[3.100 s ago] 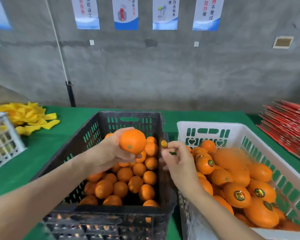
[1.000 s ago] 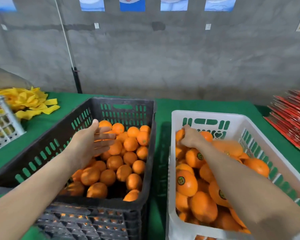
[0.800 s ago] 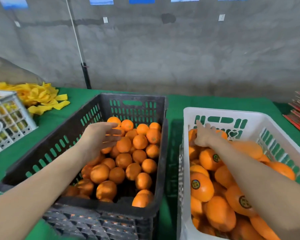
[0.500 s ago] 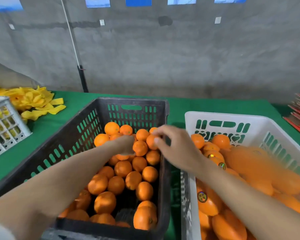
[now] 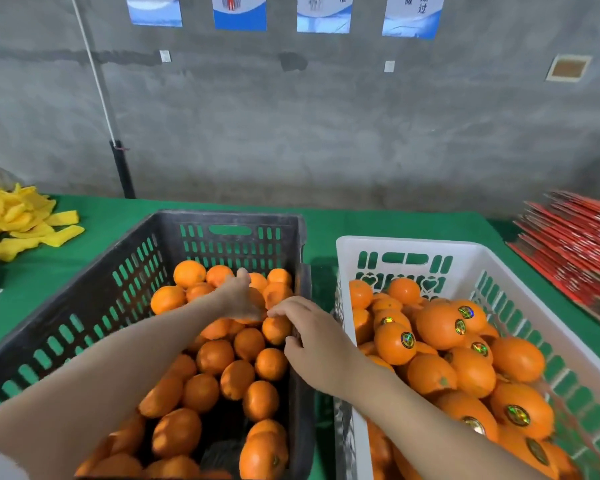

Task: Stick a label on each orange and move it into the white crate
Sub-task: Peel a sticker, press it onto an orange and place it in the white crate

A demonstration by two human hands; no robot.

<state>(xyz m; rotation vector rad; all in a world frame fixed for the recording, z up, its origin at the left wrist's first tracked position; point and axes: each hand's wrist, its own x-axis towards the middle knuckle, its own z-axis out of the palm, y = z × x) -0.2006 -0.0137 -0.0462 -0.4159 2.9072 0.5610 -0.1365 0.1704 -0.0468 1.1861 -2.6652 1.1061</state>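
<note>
Lowered since half a second ago, right hand (image 5: 314, 341) hovers with bent fingers, contents indiscernible, over black slotted plastic crate (image 5: 84, 306) where left hand (image 5: 238, 297) curls round one orange (image 5: 256, 306); labelled oranges (image 5: 395, 342) fill white plastic crate (image 5: 413, 242).

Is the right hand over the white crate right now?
No, the right hand is over the right wall of the black crate, its fingers reaching toward the oranges there, beside the white crate.

The rightmost wall poster (image 5: 413, 15) reads "做", "放", "过".
</note>
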